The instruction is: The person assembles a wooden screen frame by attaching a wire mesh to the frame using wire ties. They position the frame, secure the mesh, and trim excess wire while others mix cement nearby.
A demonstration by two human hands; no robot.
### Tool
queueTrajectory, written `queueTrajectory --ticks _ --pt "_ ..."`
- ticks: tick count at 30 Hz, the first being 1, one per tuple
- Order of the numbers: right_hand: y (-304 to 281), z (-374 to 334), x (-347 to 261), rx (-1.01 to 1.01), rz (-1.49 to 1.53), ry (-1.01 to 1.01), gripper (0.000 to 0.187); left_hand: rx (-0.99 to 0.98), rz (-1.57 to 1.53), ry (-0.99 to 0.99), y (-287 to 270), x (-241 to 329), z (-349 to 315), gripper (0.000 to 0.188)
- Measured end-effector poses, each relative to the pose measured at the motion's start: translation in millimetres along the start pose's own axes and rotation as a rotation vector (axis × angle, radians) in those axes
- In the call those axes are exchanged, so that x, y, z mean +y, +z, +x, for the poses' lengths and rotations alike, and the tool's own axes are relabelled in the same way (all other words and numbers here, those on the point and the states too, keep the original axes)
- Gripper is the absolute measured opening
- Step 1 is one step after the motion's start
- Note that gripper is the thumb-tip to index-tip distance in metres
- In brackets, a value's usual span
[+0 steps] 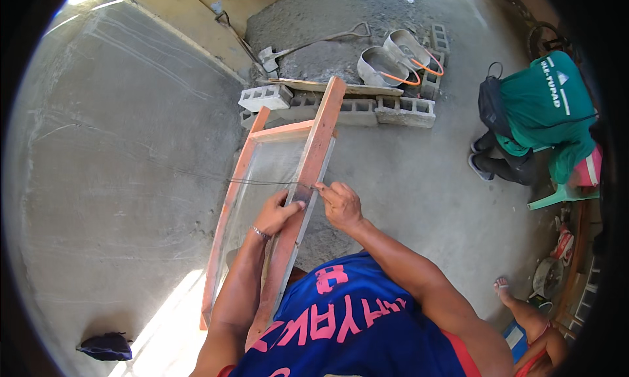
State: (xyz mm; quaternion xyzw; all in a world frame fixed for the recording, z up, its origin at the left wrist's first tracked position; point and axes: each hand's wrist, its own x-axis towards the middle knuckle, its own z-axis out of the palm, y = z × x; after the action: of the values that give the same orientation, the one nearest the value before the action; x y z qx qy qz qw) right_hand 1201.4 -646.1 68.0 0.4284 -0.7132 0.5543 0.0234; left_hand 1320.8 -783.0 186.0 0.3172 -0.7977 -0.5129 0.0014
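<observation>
A long wooden frame [323, 124] in worn orange paint stands tilted before me, with fine wire mesh [278, 155] stretched between its rails, like a sand screen. Thin dark wire [262, 182] runs across from the left rail to the right one. My left hand [276, 214] wraps the right rail just below that wire, its thumb on top of the wood. On the rail's outer side, my right hand [343, 206] is closed, with thumb and index finger pinching the wire's end. The exact grip of those fingertips is small and partly hidden.
Hollow concrete blocks [406, 111] edge a sand pile [308, 19] ahead, with a shovel [314, 41] and two cut containers [383, 67] with orange handles. At right, a person in green [547, 101] bends near a green plastic chair [563, 195]. A dark bag [106, 346] lies lower left.
</observation>
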Motion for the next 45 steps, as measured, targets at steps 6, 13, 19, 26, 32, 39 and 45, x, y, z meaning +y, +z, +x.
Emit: queueTrajectory --ticks 6,13,19,26,32,39,45 --pt "-1.3 4.3 -3.1 0.009 -0.014 -0.058 0.031 0.158 0.191 0.016 8.6 14.4 23.4 0.051" --pt "-3.9 -16.6 -36.5 -0.022 0.161 0.156 0.034 0.29 0.266 0.035 12.7 8.8 25.0 0.049" --pt "-10.4 -25.2 -46.5 -0.146 0.191 0.248 0.036 0.314 0.355 0.073 16.7 6.9 32.6 0.046" --pt "-53.5 -5.1 -80.1 -0.412 0.192 0.192 0.045 0.299 0.319 0.066 20.1 9.5 35.3 0.046" --pt "-73.1 26.4 -58.2 -0.5 0.317 -0.309 0.046 0.291 0.333 0.031 18.9 13.0 32.5 0.047" --pt "-74.0 82.1 -56.8 -0.351 -0.069 -0.494 0.012 0.261 0.368 0.059 17.0 15.7 29.8 0.046" --pt "-53.7 109.9 -8.2 -0.214 0.209 0.096 0.023 0.3 0.342 0.107 20.2 17.9 23.9 0.045"
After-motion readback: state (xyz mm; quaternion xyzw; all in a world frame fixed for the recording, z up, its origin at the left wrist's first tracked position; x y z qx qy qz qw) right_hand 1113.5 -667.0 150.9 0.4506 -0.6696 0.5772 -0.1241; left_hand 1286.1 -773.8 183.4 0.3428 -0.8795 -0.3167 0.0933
